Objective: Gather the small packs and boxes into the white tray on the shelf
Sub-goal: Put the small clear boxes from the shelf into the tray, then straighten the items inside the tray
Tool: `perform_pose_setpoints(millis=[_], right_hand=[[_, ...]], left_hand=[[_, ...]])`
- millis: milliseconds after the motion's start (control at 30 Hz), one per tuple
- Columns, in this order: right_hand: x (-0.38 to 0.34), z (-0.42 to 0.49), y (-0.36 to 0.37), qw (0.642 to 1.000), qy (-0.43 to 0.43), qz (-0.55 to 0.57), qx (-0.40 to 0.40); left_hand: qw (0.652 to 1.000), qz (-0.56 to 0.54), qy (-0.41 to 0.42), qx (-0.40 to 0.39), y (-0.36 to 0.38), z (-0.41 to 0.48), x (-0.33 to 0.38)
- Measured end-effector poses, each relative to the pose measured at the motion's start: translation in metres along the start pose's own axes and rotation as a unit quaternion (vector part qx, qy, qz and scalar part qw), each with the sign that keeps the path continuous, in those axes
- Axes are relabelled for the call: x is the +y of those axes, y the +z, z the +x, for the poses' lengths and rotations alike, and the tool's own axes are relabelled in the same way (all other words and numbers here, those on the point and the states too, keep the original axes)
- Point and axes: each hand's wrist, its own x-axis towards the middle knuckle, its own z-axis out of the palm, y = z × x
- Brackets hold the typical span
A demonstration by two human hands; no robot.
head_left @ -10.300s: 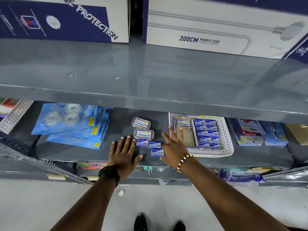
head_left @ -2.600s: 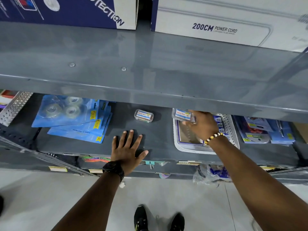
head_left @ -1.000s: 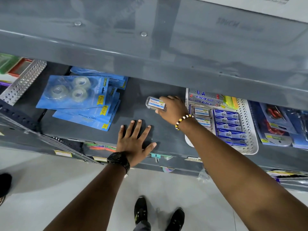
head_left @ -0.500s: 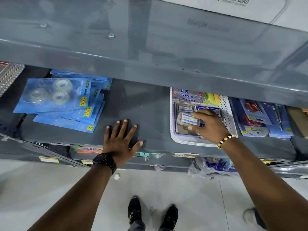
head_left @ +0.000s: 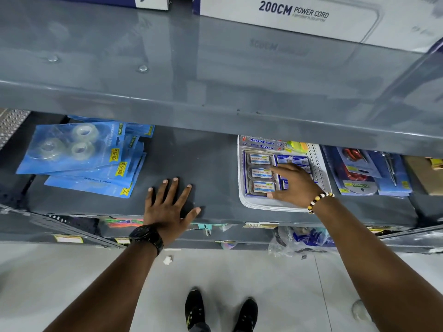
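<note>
The white perforated tray [head_left: 321, 164] sits on the grey shelf [head_left: 203, 164]. Three clear small boxes with white labels lie in a column along its left side: far [head_left: 258, 158], middle [head_left: 260, 173] and near [head_left: 261, 186]. Small blue packs [head_left: 291, 159] fill the tray's right part, partly under my hand. My right hand [head_left: 296, 185] rests over the tray with spread fingers, thumb at the near box's corner, forefinger touching the middle box; it grips nothing. My left hand [head_left: 167, 207] lies flat and open on the bare shelf, left of the tray.
Blue tape packs [head_left: 81, 154] are stacked at the shelf's left. Carded scissors [head_left: 357, 168] and other packs lie right of the tray. The upper shelf's front edge [head_left: 215, 101] overhangs close above. A box marked power cord [head_left: 299, 15] stands on top.
My right hand carried the last clear box from the shelf into the tray and set it down in the left column; its fingers have now come off it. The left hand stayed flat.
</note>
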Motion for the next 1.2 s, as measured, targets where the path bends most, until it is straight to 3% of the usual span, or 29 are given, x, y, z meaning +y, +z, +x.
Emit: perform_pose_setpoints(millis=[233, 333, 400, 500, 633, 767, 900, 1033, 1200], right_hand=[[0.017, -0.03, -0.016, 0.997, 0.013, 0.049, 0.06], [0.032, -0.043, -0.024, 0.996, 0.018, 0.053, 0.075], [0.043, -0.049, -0.03, 0.995, 0.021, 0.051, 0.083], [0.056, -0.054, -0.036, 0.995, 0.008, 0.037, 0.091], [0.07, -0.061, -0.041, 0.998, 0.024, 0.02, 0.06], [0.079, -0.062, -0.041, 0.999, -0.009, -0.033, 0.024], [0.082, -0.052, -0.038, 0.986, -0.045, -0.16, 0.015], [0.088, -0.044, -0.035, 0.976, -0.016, -0.215, -0.017], [0.098, -0.041, -0.034, 0.977, -0.029, -0.213, 0.003]], left_hand=[[0.998, -0.022, -0.002, -0.052, -0.008, 0.004, -0.001], [0.994, -0.085, -0.024, -0.06, -0.022, 0.012, 0.011], [0.985, -0.168, -0.018, -0.034, -0.036, 0.021, 0.032], [0.967, -0.237, 0.064, 0.059, -0.057, 0.032, 0.072], [0.952, -0.228, 0.164, 0.121, -0.074, 0.046, 0.137], [0.965, -0.16, 0.207, 0.029, -0.069, 0.059, 0.191], [0.977, -0.092, 0.183, -0.058, -0.062, 0.069, 0.207], [0.982, -0.085, 0.16, -0.056, -0.062, 0.072, 0.212], [0.986, -0.094, 0.136, -0.036, -0.064, 0.076, 0.227]])
